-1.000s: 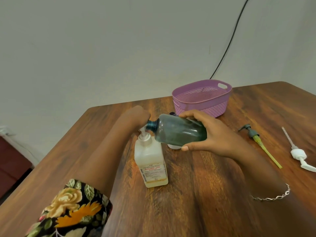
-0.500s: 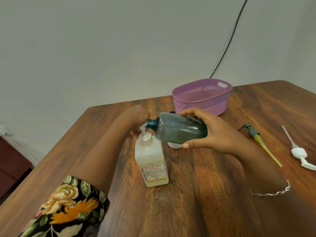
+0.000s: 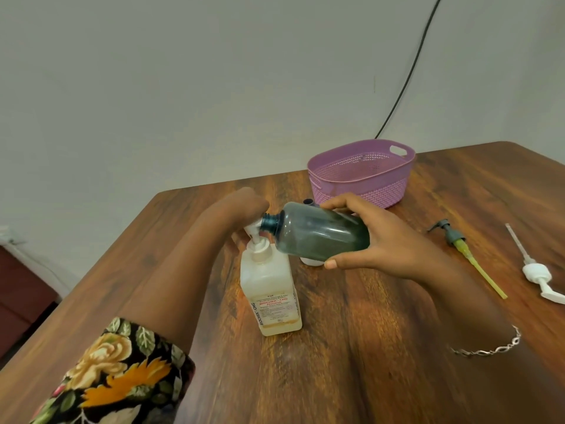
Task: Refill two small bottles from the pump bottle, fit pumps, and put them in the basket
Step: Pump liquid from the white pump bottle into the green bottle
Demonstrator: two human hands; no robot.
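A square, pale pump bottle (image 3: 269,289) with a red-printed label stands mid-table. My left hand (image 3: 241,206) lies arched over its white pump head and presses on it. My right hand (image 3: 376,240) grips a dark green translucent small bottle (image 3: 321,235), held sideways with its open neck against the pump's spout. A second small bottle (image 3: 310,262), white, stands behind the green one and is mostly hidden. The pink basket (image 3: 363,175) sits at the back with nothing visible inside.
Two loose pumps lie on the wooden table (image 3: 367,347) to the right: a grey pump (image 3: 451,235) with a yellow-green tube, and a white pump (image 3: 535,272) near the right edge. A black cable runs up the wall. The table's left edge slants close by.
Both hands keep their places. The green bottle and pump head have shifted up only slightly in view.
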